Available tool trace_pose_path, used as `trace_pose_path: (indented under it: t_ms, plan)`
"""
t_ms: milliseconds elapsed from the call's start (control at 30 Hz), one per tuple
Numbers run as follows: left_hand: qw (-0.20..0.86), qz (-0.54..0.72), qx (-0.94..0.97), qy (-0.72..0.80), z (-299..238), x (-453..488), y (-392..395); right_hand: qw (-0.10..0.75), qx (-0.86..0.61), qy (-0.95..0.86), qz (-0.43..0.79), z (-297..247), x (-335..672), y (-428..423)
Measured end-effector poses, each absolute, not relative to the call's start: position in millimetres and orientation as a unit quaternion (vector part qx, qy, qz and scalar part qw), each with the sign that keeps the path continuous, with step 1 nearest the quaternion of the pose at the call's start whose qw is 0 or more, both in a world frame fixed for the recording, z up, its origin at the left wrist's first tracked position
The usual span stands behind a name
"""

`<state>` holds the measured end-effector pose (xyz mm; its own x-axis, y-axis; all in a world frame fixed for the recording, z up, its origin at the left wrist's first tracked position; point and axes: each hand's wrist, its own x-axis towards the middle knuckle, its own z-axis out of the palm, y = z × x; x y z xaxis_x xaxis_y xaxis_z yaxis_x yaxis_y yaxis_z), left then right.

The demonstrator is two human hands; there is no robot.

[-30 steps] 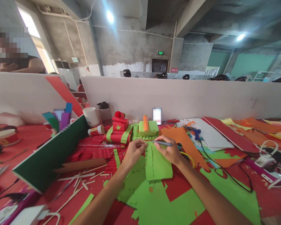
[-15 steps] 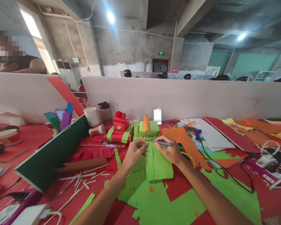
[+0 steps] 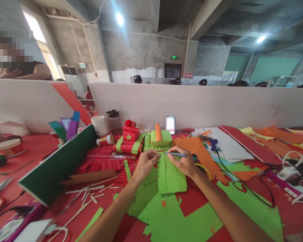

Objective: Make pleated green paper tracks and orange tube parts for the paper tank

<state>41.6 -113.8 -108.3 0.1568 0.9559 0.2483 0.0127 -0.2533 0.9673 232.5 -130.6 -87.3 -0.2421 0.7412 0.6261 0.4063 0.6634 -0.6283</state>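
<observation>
My right hand grips a grey-blue pen, its tip pointing left at the far end of a green paper sheet. That sheet has a folded strip along its left side and lies over other green paper. My left hand is closed, thumb and forefinger pinched at the sheet's far left corner, close to the pen tip. Just beyond both hands stands a green paper model with an orange paper tube on top. Left of it sits a red paper model with green bands and a yellow star.
A dark green board stands on edge at the left. Wooden sticks and red paper strips lie beside it. A phone leans against the white partition. Orange paper, a blue glue gun and a black cable lie right.
Both hands and the pen hold nearly the same place. The whole view has shifted very slightly.
</observation>
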Motion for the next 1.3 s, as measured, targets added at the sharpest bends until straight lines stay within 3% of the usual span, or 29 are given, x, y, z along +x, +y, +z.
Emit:
trace_pose_path:
  t_ms: [867, 1167, 1300]
  plan:
    - [0.471, 0.512, 0.602, 0.392, -110, 42, -113, 0.511, -0.362, -0.763, 0.159, -89, 233, -127]
    - [0.571, 0.449, 0.573, 0.379, -98, 35, -118, 0.525, -0.386, -0.722, 0.233, -94, 248, -113]
    - [0.590, 0.387, 0.594, 0.386, -95, 32, -122, 0.476, -0.411, -0.741, 0.237, -98, 262, -104]
